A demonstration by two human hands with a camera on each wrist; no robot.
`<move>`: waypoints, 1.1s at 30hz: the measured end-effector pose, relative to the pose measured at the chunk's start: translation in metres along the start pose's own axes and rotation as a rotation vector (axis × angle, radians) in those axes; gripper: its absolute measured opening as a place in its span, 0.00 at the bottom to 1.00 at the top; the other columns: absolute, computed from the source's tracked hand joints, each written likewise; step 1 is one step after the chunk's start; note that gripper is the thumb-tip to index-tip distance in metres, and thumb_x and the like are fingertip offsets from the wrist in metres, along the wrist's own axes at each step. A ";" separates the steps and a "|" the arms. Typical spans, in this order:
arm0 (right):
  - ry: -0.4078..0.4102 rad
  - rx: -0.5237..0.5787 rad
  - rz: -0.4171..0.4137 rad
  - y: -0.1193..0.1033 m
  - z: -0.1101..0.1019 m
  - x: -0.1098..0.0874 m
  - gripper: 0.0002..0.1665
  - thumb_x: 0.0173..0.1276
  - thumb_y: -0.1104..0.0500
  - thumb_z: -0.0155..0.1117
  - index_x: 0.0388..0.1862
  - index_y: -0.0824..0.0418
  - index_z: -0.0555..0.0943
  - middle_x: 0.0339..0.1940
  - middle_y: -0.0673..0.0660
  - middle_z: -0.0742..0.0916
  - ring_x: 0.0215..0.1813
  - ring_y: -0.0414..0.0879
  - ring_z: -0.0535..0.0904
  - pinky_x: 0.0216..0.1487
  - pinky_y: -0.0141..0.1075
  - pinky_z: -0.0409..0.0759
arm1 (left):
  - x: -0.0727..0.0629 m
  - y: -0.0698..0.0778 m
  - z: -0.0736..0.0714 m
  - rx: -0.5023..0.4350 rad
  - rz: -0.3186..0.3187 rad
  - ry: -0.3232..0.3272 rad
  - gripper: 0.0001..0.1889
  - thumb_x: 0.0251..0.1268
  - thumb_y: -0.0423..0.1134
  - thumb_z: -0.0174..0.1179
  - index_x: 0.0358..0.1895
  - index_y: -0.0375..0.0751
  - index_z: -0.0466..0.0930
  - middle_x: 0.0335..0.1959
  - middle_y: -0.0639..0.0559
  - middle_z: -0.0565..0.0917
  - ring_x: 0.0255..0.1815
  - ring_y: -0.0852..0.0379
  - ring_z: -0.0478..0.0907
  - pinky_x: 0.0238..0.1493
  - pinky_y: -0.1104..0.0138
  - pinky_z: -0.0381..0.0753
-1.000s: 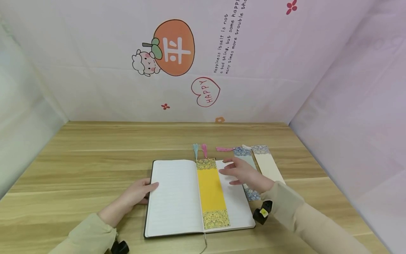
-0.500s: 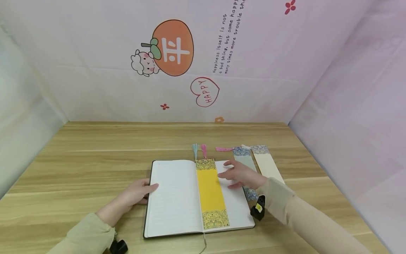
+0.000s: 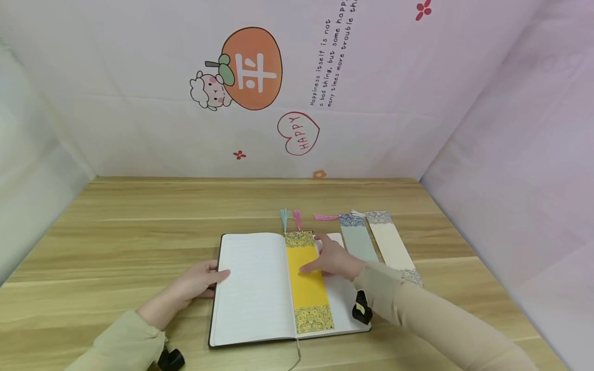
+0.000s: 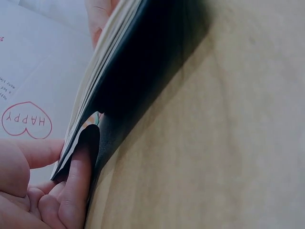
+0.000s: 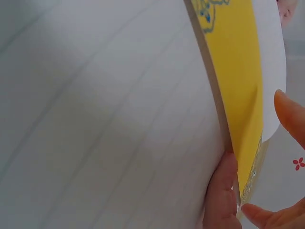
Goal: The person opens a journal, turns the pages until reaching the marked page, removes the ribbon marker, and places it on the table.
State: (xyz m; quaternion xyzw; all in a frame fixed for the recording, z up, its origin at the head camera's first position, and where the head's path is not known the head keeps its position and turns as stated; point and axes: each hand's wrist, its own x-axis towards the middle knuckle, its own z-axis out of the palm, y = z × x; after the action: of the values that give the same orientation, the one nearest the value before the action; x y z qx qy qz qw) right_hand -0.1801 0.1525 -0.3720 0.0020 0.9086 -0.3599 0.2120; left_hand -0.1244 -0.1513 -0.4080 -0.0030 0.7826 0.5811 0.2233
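Observation:
A black-covered notebook [image 3: 252, 288] lies open on the wooden table, lined pages up. A yellow bookmark [image 3: 307, 301] with patterned ends lies along the gutter on the right page. My right hand [image 3: 325, 262] rests on it, fingers stretched leftward and fingertips on the yellow strip. In the right wrist view the thumb [image 5: 221, 191] lies against the edge of the bookmark [image 5: 238, 71]. My left hand [image 3: 197, 282] holds the notebook's left edge, thumb on the page. In the left wrist view a finger [image 4: 78, 181] is tucked under the black cover [image 4: 143, 62].
A grey-blue bookmark [image 3: 359, 242] and a cream bookmark [image 3: 390, 246] lie side by side just right of the notebook. Tassels [image 3: 290, 219] trail beyond its top edge. A ribbon [image 3: 297, 358] hangs off the notebook's near edge. Printed backdrop walls enclose the table [image 3: 139, 226] at the back and sides.
My right hand has slid left, from over the grey-blue bookmark and the page's right edge onto the yellow bookmark. The grey-blue bookmark is now uncovered. The left hand has stayed put.

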 end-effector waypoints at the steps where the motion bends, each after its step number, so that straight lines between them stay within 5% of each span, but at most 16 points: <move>1: 0.009 -0.017 -0.014 -0.001 0.002 0.000 0.60 0.43 0.51 0.81 0.71 0.63 0.57 0.54 0.67 0.77 0.42 0.50 0.75 0.44 0.40 0.78 | 0.000 0.000 0.000 -0.002 0.002 -0.004 0.24 0.71 0.42 0.52 0.61 0.25 0.67 0.45 0.45 0.81 0.40 0.59 0.79 0.43 0.61 0.81; 4: 0.037 -0.068 -0.046 -0.003 0.006 -0.001 0.65 0.41 0.50 0.82 0.73 0.63 0.54 0.62 0.70 0.71 0.57 0.57 0.71 0.59 0.50 0.72 | 0.000 -0.001 0.000 -0.012 0.002 -0.009 0.25 0.71 0.42 0.52 0.62 0.25 0.66 0.48 0.44 0.81 0.41 0.59 0.79 0.43 0.61 0.81; 7: 0.061 -0.120 -0.074 -0.004 0.009 -0.002 0.66 0.40 0.51 0.83 0.73 0.63 0.53 0.64 0.74 0.67 0.62 0.61 0.68 0.63 0.55 0.68 | 0.000 -0.001 -0.001 -0.022 0.000 -0.011 0.25 0.71 0.41 0.53 0.63 0.26 0.66 0.49 0.44 0.81 0.42 0.59 0.79 0.44 0.61 0.81; 16: 0.064 -0.029 -0.127 -0.004 0.010 -0.004 0.64 0.42 0.62 0.80 0.73 0.65 0.51 0.52 0.66 0.80 0.51 0.53 0.77 0.56 0.46 0.75 | -0.003 0.000 -0.004 -0.036 0.015 -0.017 0.22 0.68 0.37 0.56 0.58 0.25 0.67 0.38 0.52 0.84 0.37 0.61 0.79 0.38 0.66 0.81; 23: 0.053 0.077 -0.104 0.003 0.003 0.000 0.55 0.50 0.69 0.73 0.73 0.61 0.53 0.32 0.57 0.74 0.31 0.46 0.68 0.29 0.33 0.67 | -0.005 0.000 -0.004 -0.016 0.008 0.044 0.25 0.65 0.36 0.59 0.60 0.26 0.64 0.59 0.30 0.73 0.42 0.59 0.78 0.39 0.65 0.81; 33: -0.056 0.243 -0.170 0.008 -0.021 -0.001 0.39 0.61 0.70 0.64 0.70 0.59 0.62 0.39 0.59 0.78 0.35 0.46 0.78 0.38 0.38 0.83 | -0.004 -0.001 -0.006 -0.039 0.003 0.044 0.31 0.65 0.35 0.59 0.65 0.24 0.57 0.63 0.25 0.67 0.49 0.54 0.78 0.45 0.61 0.81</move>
State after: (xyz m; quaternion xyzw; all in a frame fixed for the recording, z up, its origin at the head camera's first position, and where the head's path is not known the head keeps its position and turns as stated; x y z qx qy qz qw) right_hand -0.1863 0.1723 -0.3634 -0.0592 0.8488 -0.4839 0.2045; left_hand -0.1223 -0.1578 -0.4065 -0.0188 0.7759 0.5963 0.2051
